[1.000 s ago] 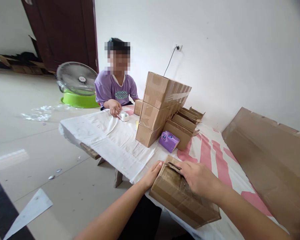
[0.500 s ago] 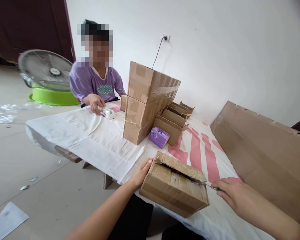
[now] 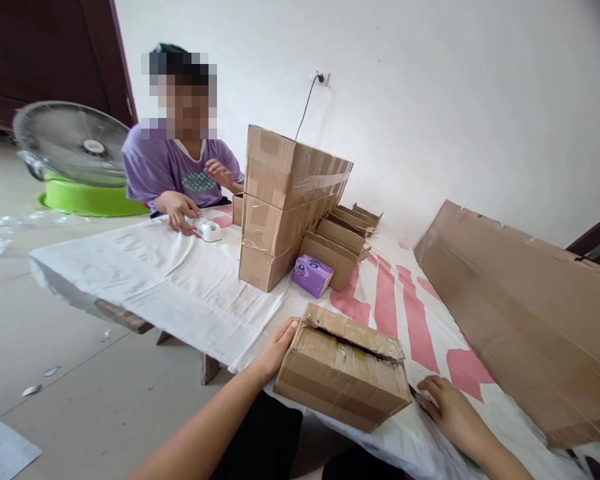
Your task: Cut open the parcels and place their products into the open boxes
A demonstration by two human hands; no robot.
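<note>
One carton (image 3: 343,381): rested on the cloth-covered table (image 3: 145,287) at its near edge, between the wearer's hands.
Top seam (image 3: 351,342): parted lengthwise, with the flap (image 3: 353,329) behind it slightly raised; the contents were not visible.
Left hand (image 3: 279,348): laid against the carton's left end, thumb near the upper corner; the other fingers were largely hidden, so the firmness of grip could not be told.
Right hand (image 3: 447,408): low over the cloth, just beside the carton's right end and apart from it, fingers loosely bent over a slim dark object (image 3: 414,394); whether it held this object could not be told.
Step in hand: judged to be opening the carton, the seam being parted but the flap not folded back.
Next move: judged to call for right-hand fingers at the raised flap, clear of the slim dark object, while the left hand steadied the end.
Beyond the carton: a purple pack (image 3: 312,275) lay beside a stack of cartons (image 3: 267,213), three high.
</note>
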